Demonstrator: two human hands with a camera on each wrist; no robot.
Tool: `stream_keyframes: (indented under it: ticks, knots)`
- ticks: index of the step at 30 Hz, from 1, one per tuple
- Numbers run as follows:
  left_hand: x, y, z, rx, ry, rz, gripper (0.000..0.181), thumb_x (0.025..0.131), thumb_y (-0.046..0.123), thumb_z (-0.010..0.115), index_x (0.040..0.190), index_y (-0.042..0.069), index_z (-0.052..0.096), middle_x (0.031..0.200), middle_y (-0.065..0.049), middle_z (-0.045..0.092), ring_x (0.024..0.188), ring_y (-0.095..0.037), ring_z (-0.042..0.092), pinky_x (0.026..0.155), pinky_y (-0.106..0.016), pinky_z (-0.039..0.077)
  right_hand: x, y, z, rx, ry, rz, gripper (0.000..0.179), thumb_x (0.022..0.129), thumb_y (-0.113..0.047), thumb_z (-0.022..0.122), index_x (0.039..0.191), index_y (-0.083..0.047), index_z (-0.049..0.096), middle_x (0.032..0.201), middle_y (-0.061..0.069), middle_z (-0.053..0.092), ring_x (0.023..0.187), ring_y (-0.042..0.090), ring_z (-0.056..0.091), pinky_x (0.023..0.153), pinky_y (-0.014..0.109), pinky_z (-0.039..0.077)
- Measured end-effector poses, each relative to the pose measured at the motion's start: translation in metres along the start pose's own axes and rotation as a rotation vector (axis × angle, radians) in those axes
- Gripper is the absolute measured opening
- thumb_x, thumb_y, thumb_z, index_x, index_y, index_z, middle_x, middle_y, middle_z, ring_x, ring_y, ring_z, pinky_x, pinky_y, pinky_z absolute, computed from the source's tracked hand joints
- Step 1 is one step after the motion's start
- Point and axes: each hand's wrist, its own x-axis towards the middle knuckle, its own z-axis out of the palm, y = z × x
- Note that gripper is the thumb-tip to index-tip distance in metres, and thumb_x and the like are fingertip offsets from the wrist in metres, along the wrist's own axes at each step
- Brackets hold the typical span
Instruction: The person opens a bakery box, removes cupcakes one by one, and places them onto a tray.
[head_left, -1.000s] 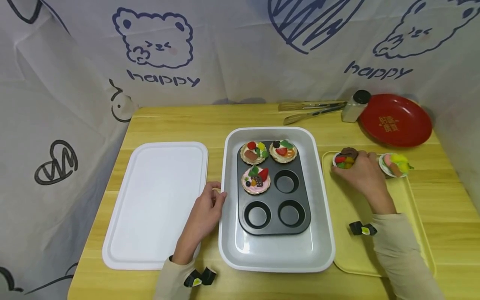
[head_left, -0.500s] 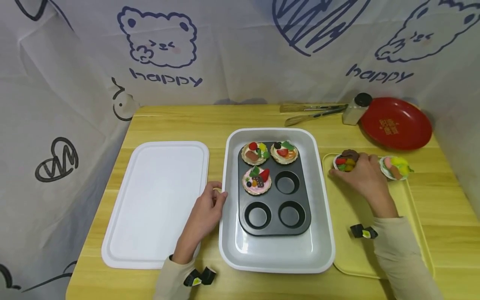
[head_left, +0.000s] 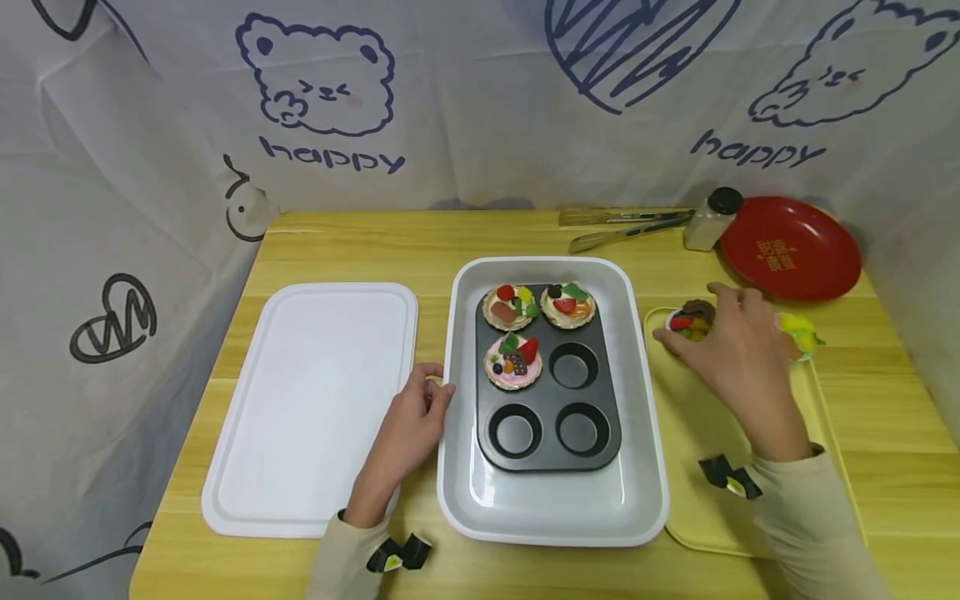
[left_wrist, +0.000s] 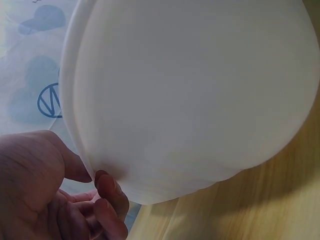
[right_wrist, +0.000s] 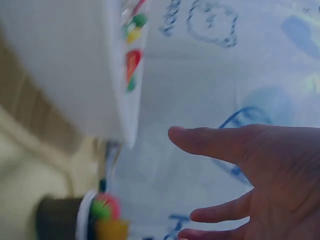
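Note:
My left hand (head_left: 408, 425) pinches the rim of a deep white tray (head_left: 555, 533) between thumb and curled fingers; the left wrist view shows the tray's outer wall (left_wrist: 190, 90) up close. Inside the tray sits a dark muffin pan (head_left: 551, 454). Three decorated toy tarts, one a pink tart (head_left: 512, 361), fill three of its cups. Over the yellow tray (head_left: 720, 517), my right hand (head_left: 738, 358) is spread, thumb and fingers apart, beside a small cup of toy fruit and chocolate (head_left: 692, 322). That dark-sided cup (right_wrist: 62, 217) stands apart from the fingers in the right wrist view.
Partly behind the right hand is another topped cup (head_left: 802, 336). A white lid-like board (head_left: 311, 417) lies to the left. At the back right are two brushes (head_left: 630, 229), a black-capped jar (head_left: 712, 219) and a red plate (head_left: 795, 250).
The right hand has let go of the fruit-and-chocolate cup; its fingers have spread and shifted right, now partly covering the other cup. The left hand stays at the rim.

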Motion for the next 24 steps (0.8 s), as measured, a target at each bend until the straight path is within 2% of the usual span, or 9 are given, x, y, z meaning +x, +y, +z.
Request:
stream_keyframes:
  ticks: [5,12,18,24]
  knots:
    - [0.0,0.0,0.0,-0.004,-0.001,0.002,0.027,0.102,0.017,0.056,0.125,0.002,0.052,0.08,-0.007,0.064,0.066,-0.014,0.053,0.063,-0.029,0.045,-0.008,-0.026,-0.007,0.061,0.021,-0.106,0.088,0.08,-0.042,0.082,0.14,0.011,0.044,0.134,0.036,0.044,0.122,0.053,0.039,0.092,0.07,0.037]
    - [0.001,0.0,0.0,-0.018,-0.007,-0.005,0.028,0.102,0.017,0.056,0.125,0.002,0.052,0.08,-0.008,0.063,0.065,-0.014,0.053,0.062,-0.028,0.045,-0.011,-0.061,-0.005,0.105,-0.053,-0.15,0.087,0.081,-0.046,0.08,0.144,0.003,0.044,0.137,0.03,0.044,0.122,0.049,0.043,0.092,0.067,0.043]
    - [0.001,0.0,0.0,-0.028,-0.008,-0.008,0.028,0.103,0.017,0.055,0.126,0.002,0.052,0.08,-0.008,0.064,0.066,-0.014,0.054,0.061,-0.028,0.046,-0.012,-0.09,0.005,0.133,-0.129,-0.207,0.089,0.081,-0.049,0.08,0.146,-0.001,0.044,0.139,0.026,0.045,0.122,0.042,0.045,0.094,0.063,0.045]
    - [0.0,-0.001,0.0,-0.047,-0.014,-0.01,0.029,0.103,0.017,0.055,0.126,0.001,0.052,0.081,-0.009,0.064,0.066,-0.015,0.054,0.061,-0.028,0.046,-0.011,-0.109,0.025,0.135,-0.191,-0.275,0.089,0.08,-0.052,0.08,0.144,-0.001,0.046,0.141,0.022,0.046,0.126,0.039,0.047,0.096,0.058,0.045]
